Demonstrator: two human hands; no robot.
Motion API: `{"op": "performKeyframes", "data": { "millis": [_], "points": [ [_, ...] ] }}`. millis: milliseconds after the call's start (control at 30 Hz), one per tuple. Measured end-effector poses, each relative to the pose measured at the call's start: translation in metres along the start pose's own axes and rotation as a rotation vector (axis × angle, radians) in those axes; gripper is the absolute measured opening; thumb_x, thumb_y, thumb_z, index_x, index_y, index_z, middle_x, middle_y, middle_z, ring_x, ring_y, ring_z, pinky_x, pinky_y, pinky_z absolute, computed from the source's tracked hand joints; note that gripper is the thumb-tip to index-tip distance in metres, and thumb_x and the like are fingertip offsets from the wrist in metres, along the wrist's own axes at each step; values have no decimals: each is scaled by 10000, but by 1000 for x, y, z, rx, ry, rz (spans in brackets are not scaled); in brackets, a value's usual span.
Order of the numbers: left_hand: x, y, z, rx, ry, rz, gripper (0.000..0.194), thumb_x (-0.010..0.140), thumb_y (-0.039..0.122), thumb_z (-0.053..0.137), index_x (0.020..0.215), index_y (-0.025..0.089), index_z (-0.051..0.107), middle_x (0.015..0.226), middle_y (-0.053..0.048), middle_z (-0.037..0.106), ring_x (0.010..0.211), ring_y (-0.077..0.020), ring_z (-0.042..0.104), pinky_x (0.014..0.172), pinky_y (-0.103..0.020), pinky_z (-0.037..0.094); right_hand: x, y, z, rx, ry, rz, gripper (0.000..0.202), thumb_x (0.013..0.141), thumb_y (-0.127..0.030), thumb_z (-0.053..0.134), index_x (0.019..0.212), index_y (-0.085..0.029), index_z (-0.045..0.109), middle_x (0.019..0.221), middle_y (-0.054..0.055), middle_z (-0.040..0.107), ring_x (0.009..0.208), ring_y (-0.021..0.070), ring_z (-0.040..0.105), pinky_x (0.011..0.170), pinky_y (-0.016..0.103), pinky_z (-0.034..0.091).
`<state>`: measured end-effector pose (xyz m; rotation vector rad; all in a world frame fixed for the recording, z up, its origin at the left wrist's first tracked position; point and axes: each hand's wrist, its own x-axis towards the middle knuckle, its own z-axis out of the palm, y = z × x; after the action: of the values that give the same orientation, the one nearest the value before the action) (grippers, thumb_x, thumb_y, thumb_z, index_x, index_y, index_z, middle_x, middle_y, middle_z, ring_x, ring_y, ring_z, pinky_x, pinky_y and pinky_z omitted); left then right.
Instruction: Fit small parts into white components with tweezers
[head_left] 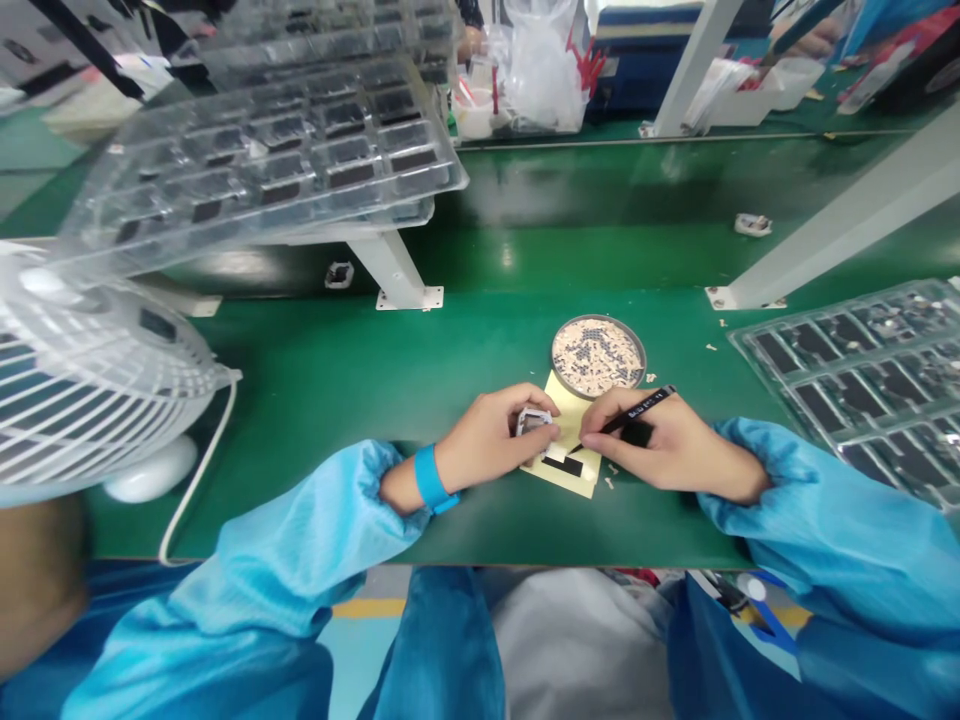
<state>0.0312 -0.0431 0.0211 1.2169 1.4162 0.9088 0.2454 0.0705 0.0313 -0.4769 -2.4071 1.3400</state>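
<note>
My left hand [501,432], with a blue band at the wrist, is closed on a small white-framed part [532,422]. Between the thumb and fingers of my right hand [679,445] is a pair of black tweezers [641,405], their tip pointing down and left. Under both hands lies a yellow sheet [581,482] bearing a black strip [562,465]; the tweezer tip is close to that strip, and I cannot tell if it touches. Just beyond the sheet sits a round dish [598,355] full of tiny beige and dark pieces.
A white fan [112,370] stands at the left, its cord [202,470] running down the green table [322,400]. Clear trays [277,160] are stacked on a raised shelf; another tray [870,380] lies at the right. White metal legs [394,265] rise behind. Small beige bits lie scattered around the dish.
</note>
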Motion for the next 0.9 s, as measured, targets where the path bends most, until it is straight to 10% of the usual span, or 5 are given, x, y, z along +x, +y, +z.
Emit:
{"op": "performKeyframes", "data": {
  "millis": [900],
  "points": [
    [1, -7, -3, -18, -66, -10, 262, 897, 231, 561, 1145, 195, 637, 862, -40, 740, 662, -147, 705, 604, -241, 546, 2, -12, -2, 203, 72, 28, 48, 894, -216, 717, 900, -211, 670, 883, 30, 725, 814, 185, 717, 745, 308, 597]
  ]
}}
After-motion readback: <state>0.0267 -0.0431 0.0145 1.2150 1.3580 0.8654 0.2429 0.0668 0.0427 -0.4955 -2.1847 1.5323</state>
